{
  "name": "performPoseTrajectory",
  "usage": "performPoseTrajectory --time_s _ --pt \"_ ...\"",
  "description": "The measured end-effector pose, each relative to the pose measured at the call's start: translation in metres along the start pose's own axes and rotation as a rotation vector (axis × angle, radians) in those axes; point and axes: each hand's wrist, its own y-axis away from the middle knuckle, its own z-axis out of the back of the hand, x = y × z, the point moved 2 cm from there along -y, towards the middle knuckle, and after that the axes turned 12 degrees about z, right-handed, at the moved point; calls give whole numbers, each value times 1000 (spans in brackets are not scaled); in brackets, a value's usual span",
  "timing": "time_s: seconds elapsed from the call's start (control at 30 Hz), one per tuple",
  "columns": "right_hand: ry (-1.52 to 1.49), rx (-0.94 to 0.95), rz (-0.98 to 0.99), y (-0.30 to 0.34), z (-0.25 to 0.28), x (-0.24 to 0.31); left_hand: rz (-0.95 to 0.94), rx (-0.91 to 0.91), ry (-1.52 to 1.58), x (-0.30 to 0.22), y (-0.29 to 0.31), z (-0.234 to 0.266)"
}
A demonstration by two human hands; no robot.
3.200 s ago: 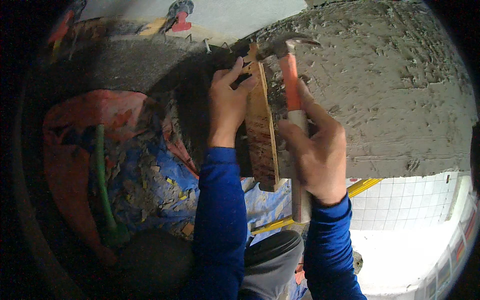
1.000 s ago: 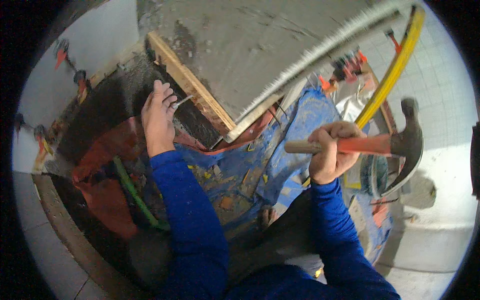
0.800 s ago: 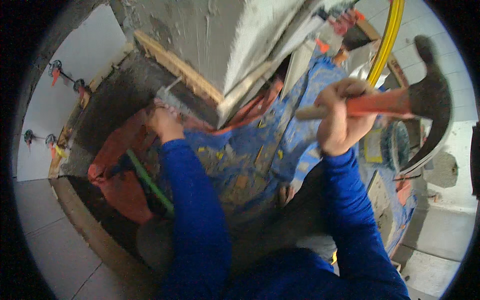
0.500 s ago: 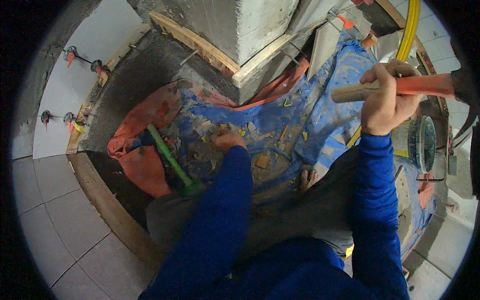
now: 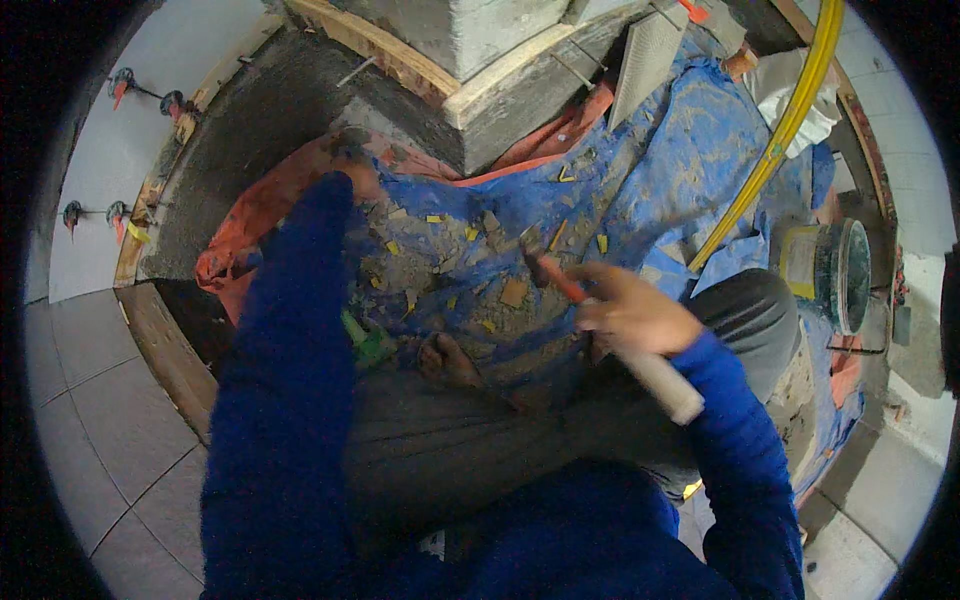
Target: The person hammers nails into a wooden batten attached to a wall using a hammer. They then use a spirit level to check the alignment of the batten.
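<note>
My right hand (image 5: 640, 315) is closed round a hammer with a red shaft (image 5: 563, 280) and a pale grip that sticks out behind the hand. The hammer's blurred head (image 5: 531, 244) points away from me over the debris. My left arm (image 5: 285, 370) stretches far forward and left. At its end my left hand (image 5: 360, 178) is by the orange sheet (image 5: 285, 180) near the wall base; its fingers blend into the sheet and cannot be made out. A green tool (image 5: 370, 343) lies partly behind my left sleeve.
Blue sheeting (image 5: 690, 130) with rubble and yellow plastic bits covers the floor. A concrete corner with wooden strips (image 5: 380, 42) stands ahead. A yellow hose (image 5: 790, 130) and a bucket (image 5: 850, 275) are at right. White panel (image 5: 110, 160) and floor tiles (image 5: 110, 440) lie left.
My right hand has come down and left with the hammer, whose head now points forward. My left hand has moved forward and left from the debris to the orange sheet.
</note>
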Motion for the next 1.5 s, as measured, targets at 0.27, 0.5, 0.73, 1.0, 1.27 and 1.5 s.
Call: performPoseTrajectory --time_s 0.27,0.5,0.73,1.0,1.27,1.5 --pt "525 203 48 -43 -111 -82 -368 -295 265 -86 155 -53" --pt "570 116 -24 -43 -88 -53 -555 -752 233 -140 173 -98" --pt "603 -343 -363 -142 -20 -161 -706 -566 689 -248 169 -93" --pt "551 -972 71 -109 8 -108 -67 -820 632 -132 188 -123" --pt "958 -1718 330 46 199 31 -71 -712 247 -111 159 -148" --pt "356 -1215 168 21 246 -68 -266 -1234 214 -102 143 -141"
